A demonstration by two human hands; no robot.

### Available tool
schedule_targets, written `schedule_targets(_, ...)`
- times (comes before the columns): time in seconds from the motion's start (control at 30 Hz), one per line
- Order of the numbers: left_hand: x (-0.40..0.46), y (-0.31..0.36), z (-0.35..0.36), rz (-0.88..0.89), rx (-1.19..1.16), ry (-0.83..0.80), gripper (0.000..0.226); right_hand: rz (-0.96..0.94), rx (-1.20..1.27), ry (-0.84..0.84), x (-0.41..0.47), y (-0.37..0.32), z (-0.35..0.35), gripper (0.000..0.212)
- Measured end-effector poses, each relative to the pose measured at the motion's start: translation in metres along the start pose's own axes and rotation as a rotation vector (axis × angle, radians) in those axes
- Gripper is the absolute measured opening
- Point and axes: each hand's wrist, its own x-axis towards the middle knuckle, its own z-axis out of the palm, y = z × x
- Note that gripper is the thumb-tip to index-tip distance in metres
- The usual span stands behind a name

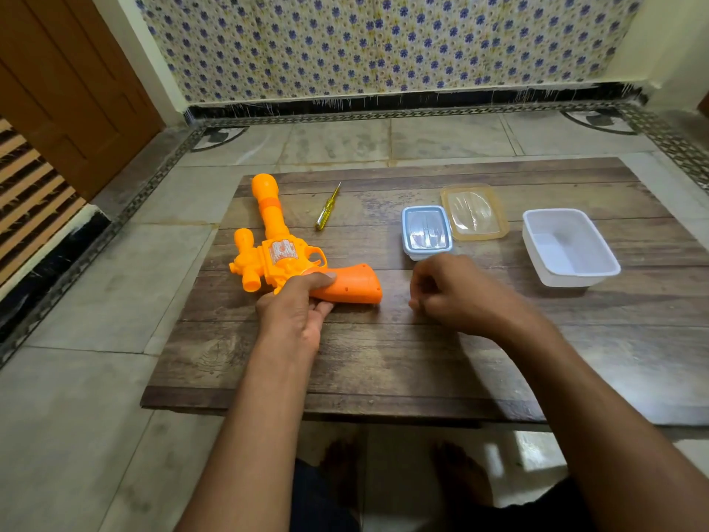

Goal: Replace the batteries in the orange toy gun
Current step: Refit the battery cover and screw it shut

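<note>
The orange toy gun [280, 247] lies flat on the wooden board [383, 359], barrel pointing away and handle pointing right. My left hand [297, 307] holds the gun at the base of its handle, a finger over the top and the thumb underneath. My right hand [449, 291] hovers just right of the handle with its fingers curled inward; whether it pinches something small I cannot tell. A yellow-handled screwdriver [327, 209] lies beyond the gun, apart from both hands.
A small lidded blue container [426, 232] sits beyond my right hand. An amber lid [475, 211] lies beside it. An open white tub [568, 245] stands at the right. The board rests low over a tiled floor; my feet show beneath its near edge.
</note>
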Motion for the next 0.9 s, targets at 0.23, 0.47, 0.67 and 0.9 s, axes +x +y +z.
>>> schedule_targets(0.23, 0.0, 0.0, 0.002, 0.003, -0.026, -0.008, 0.066, -0.191, 0.229, 0.217, 0.008, -0.017, 0.018, 0.013)
schedule_targets(0.47, -0.001, -0.001, 0.002, 0.012, -0.034, -0.014, 0.055, -0.26, 0.263, 0.258, 0.019, -0.033, 0.039, 0.012)
schedule_targets(0.67, 0.001, -0.001, 0.0, 0.009, -0.056, -0.012, 0.061, -0.248, 0.294, 0.304, 0.032, -0.033, 0.052, 0.012)
schedule_targets(0.9, -0.003, 0.001, -0.003, -0.023, 0.037, -0.062, 0.061, -0.188, 0.438, 0.29, 0.039, -0.025, 0.051, 0.022)
